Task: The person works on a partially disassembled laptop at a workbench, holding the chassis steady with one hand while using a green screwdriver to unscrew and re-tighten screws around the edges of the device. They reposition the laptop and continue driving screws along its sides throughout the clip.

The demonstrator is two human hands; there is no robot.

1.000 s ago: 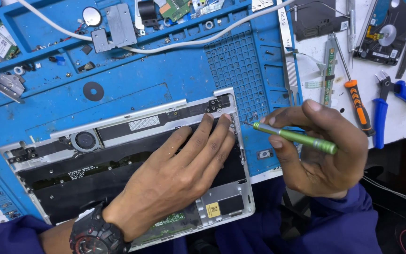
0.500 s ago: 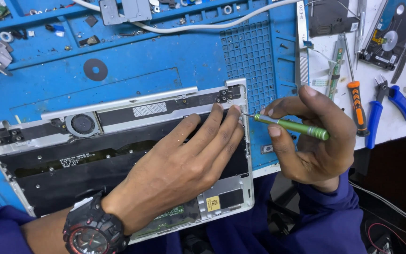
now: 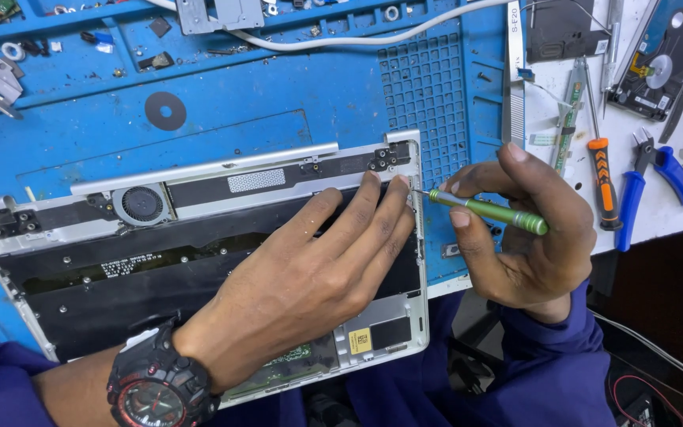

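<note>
1. Left hand (image 3: 310, 269): lies flat, palm down, on the opened laptop base (image 3: 81, 292). Fingers extended and close together; the fingertips reach the base's upper right corner, just beside the hinge bracket (image 3: 389, 156). The hand grips nothing and presses on the dark inner panel. A black and red watch (image 3: 156, 387) sits on the wrist.
2. Right hand (image 3: 523, 237): fingers curled around a green screwdriver (image 3: 488, 210), thumb and forefinger pinching the shaft near its front end. The tool lies nearly level, pointing left.
3. Screwdriver tip: meets the right edge of the laptop base, next to the left fingertips. Whether it sits in a screw cannot be told.
4. Laptop base: rests on a blue mat (image 3: 278, 95), turned slightly, its lower edge at the bench edge. A round fan (image 3: 137, 204) shows at upper left, a silver strip along the top edge.
5. Surroundings, right of the mat on the white bench: an orange-handled screwdriver (image 3: 601, 178), blue-handled pliers (image 3: 650, 170), and a bare hard drive (image 3: 658, 55), all well apart from both hands.
6. A white cable (image 3: 341, 41) crosses the top of the mat.
</note>
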